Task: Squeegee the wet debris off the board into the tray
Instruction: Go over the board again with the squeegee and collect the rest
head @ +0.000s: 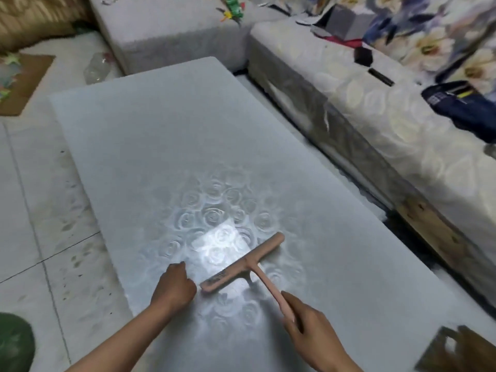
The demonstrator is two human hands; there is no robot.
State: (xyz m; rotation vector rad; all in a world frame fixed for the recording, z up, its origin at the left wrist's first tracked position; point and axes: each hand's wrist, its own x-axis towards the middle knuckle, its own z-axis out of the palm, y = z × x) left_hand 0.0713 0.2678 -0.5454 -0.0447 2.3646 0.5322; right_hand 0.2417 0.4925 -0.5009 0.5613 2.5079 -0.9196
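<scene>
The pink plastic T-shaped squeegee [243,261] lies blade-down in the lower middle of the frame, on the glare-lit wet patch of the wide pale board embossed with roses [161,130]. It looks light and stiff. Its thin handle is probably slick when wet, so the far end is the sensible hold, and that is where the right hand [311,326] has its fingers wrapped round it. The left hand [173,287] sits just beside the blade's left tip, fingers curled into a fist with nothing visible inside. At lower right is a blurred dark shape [456,350]; I cannot tell whether it is the tray.
</scene>
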